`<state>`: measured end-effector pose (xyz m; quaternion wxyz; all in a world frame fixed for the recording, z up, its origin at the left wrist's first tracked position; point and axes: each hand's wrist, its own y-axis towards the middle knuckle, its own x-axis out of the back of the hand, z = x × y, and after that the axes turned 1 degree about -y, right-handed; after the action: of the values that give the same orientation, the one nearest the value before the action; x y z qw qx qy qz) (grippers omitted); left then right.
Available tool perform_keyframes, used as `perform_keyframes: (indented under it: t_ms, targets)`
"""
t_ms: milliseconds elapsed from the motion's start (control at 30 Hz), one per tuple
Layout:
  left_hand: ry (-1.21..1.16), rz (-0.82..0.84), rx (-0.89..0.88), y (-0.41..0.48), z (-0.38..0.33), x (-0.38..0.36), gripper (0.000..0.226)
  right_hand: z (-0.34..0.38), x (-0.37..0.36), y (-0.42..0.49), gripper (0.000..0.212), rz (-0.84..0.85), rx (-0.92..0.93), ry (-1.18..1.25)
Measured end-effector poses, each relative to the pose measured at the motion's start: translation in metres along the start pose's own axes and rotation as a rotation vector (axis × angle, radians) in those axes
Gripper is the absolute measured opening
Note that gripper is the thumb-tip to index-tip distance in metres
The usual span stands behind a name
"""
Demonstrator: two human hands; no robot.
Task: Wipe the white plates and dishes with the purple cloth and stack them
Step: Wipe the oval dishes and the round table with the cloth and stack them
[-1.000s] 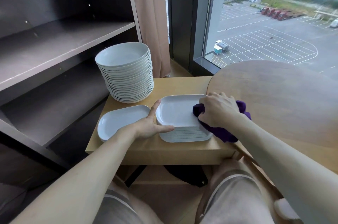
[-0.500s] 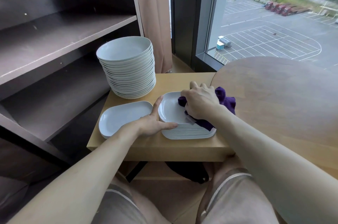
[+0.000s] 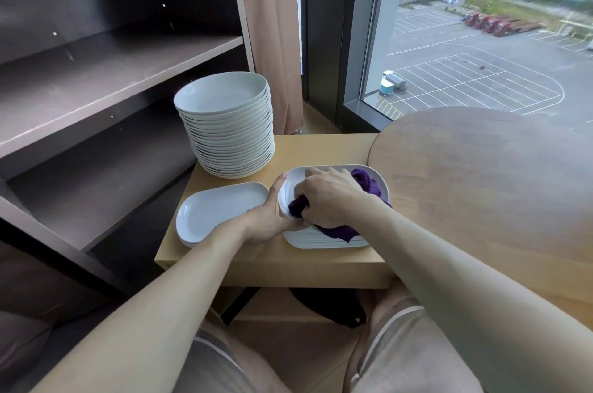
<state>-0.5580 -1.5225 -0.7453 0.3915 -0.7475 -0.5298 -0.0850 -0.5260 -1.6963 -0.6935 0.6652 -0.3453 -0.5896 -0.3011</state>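
Note:
A stack of white rectangular dishes point(image 3: 324, 240) sits near the front of the small wooden table point(image 3: 272, 267). My right hand point(image 3: 330, 196) grips the purple cloth point(image 3: 365, 182) and presses it into the top dish. My left hand point(image 3: 272, 219) holds the stack's left rim, thumb up along the edge and fingers under my right hand. To the left lies a low pile of white oval dishes point(image 3: 218, 211). Behind it stands a tall stack of round white plates point(image 3: 227, 126).
A dark shelf unit point(image 3: 106, 78) rises on the left, right beside the table. A round wooden tabletop point(image 3: 487, 187) overlaps the small table on the right. A curtain point(image 3: 272, 23) and a window are behind. My knees are below the table's front edge.
My right hand has slid the cloth leftward across the top dish, toward my left hand. My left hand has stayed on the stack's left rim.

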Motion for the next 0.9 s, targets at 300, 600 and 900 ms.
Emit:
perform_keyframes:
  t_ms: [300, 600, 900]
  targets:
    - [-0.053, -0.031, -0.027, 0.002, 0.003, -0.002, 0.119, -0.036, -0.001, -0.036, 0.016, -0.082, -0.244, -0.046]
    - [0.025, -0.146, -0.056, -0.003, -0.008, -0.007, 0.118, -0.046, -0.023, -0.070, 0.027, -0.329, -0.477, 0.112]
    - [0.917, -0.532, -0.478, -0.032, -0.044, -0.035, 0.036, -0.034, -0.042, -0.096, 0.032, -0.501, -0.497, 0.290]
